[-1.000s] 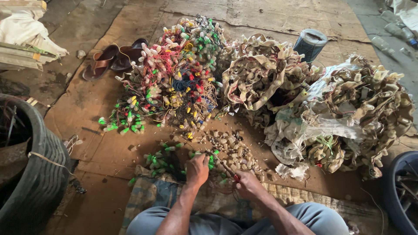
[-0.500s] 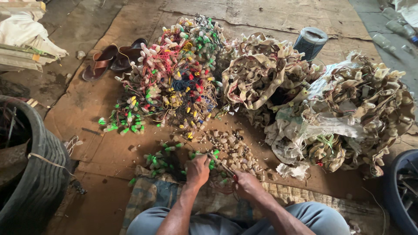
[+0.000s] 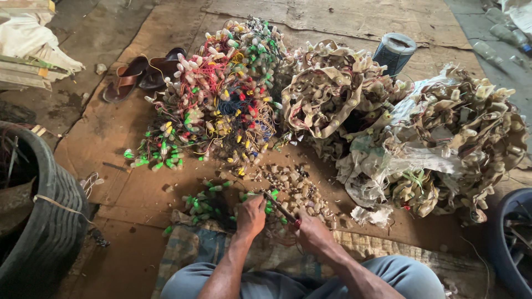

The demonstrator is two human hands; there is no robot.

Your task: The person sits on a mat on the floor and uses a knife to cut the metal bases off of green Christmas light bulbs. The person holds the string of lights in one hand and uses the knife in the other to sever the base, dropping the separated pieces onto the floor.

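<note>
A: What was the person doing just then?

B: The left hand (image 3: pixel 250 215) was closed around a bunch of green bulbs (image 3: pixel 208 200) on thin wires, low down near six o'clock. The right hand (image 3: pixel 313 232) gripped a small cutting tool (image 3: pixel 281 209) with a red handle. Its tip pointed up toward eleven o'clock, right at the left hand.

A: How would you do that part well?

B: I think you should hold the bunch still, keep the fingers back from the tip, and cut only one wire at a time. The tip was very near the left thumb, so a slip could hurt.

A: What else lay around, starting from the left?

B: At nine o'clock sat an old black tyre (image 3: pixel 39 221). At eleven o'clock was a pair of brown sandals (image 3: pixel 143 73). Near twelve o'clock was a big tangle of coloured bulbs (image 3: pixel 227 94), red, yellow, green and white. Just above the hands lay a small pile of loose cut pieces (image 3: pixel 291 185). At one o'clock stood a dark can (image 3: pixel 394 51). From one to three o'clock spread heaps of pale bulb strings (image 3: pixel 443 138) with torn plastic. At four o'clock was the edge of a blue tub (image 3: pixel 512 243).

A: Did anything stand in the way?

B: The loose pieces and stray wires were crowded close around the hands, so wires could snag. The big heaps were a little way off.
</note>
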